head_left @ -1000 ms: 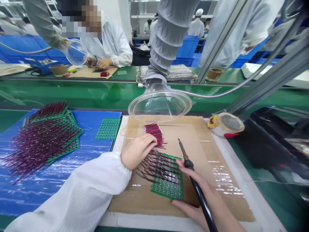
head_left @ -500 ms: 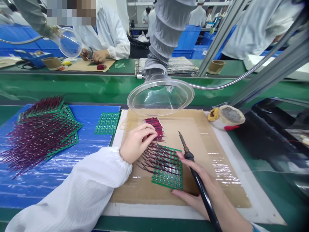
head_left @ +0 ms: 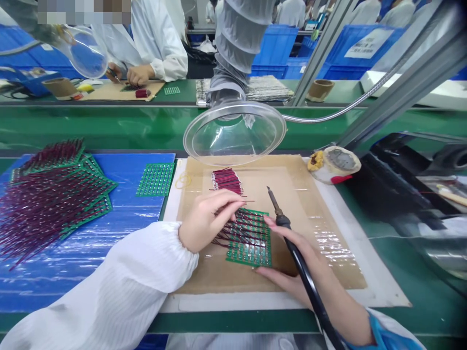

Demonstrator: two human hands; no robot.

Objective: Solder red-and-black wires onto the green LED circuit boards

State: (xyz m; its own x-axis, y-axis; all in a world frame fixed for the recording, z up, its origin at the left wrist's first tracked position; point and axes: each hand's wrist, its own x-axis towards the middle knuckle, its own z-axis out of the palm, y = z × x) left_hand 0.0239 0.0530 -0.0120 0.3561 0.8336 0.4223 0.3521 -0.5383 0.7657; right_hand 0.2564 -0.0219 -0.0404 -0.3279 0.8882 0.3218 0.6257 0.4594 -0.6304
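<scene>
**Boards, wires and one iron on the bench**

At the far left, on the blue mat, lies one fanned heap of green boards with dark red wires; its boards overlap too much to count. Just right of it lies one bare green board with no wires. On the brown cardboard sheet there is one loose bundle of red wires and, nearer the person, one green board with wires. The left hand is curled, its fingertips pinched on a single wire over that board's upper edge. The right hand is closed around one soldering iron, whose tip points up and away, clear of the board. Above hangs one clear hood. To the right sits one round holder containing a grey pad and a yellow lump.
</scene>
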